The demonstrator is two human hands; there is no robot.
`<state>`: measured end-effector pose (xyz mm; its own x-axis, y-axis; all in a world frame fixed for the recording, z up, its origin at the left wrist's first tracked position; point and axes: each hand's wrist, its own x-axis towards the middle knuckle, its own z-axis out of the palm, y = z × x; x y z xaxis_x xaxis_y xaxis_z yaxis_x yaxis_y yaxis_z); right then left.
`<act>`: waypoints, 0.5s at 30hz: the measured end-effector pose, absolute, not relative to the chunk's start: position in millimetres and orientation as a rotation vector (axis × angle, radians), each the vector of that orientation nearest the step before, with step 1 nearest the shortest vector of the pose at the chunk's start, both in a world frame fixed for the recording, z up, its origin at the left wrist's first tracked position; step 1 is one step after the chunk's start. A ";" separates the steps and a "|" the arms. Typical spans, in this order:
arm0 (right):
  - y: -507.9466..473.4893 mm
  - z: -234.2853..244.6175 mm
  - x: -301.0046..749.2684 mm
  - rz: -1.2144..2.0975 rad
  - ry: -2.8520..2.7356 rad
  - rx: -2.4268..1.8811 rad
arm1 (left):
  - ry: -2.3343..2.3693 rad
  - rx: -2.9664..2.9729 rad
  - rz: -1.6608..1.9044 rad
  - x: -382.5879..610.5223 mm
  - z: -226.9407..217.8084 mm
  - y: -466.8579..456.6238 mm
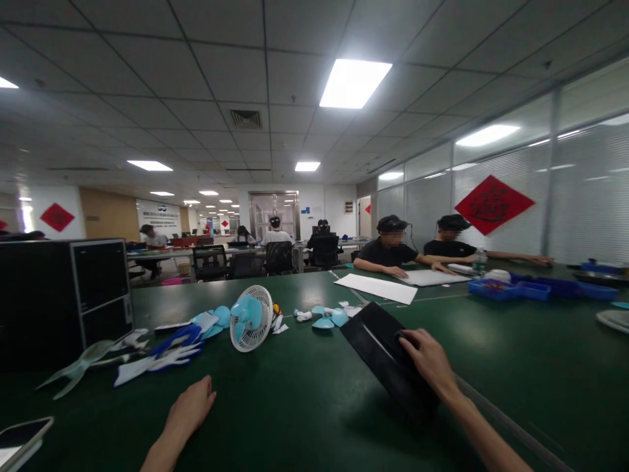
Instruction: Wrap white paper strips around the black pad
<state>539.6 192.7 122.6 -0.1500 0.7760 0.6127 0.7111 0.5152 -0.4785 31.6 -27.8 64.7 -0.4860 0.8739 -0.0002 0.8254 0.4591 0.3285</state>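
Note:
My right hand pinches the edge of a flat black panel, thumb and fingers closed near a small dark knob or hole. The panel is held tilted over the green table, and its lower end is blurred. Closer to the left, my left hand is curled into a loose fist low over the tabletop, with nothing visible in it. Beyond that hand lie a small white fan cage with light-blue blades and blue-and-white work gloves.
A black computer tower stands at the left, a phone nearer. Loose light-blue fan blades lie mid-table. Across the table, two people in dark shirts sit by white boards; blue trays and a bottle are at the right.

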 end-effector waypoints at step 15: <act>110.6 95.1 383.2 0.403 -2.714 -0.616 | 2.434 1.732 0.700 71.2 79.5 -20.3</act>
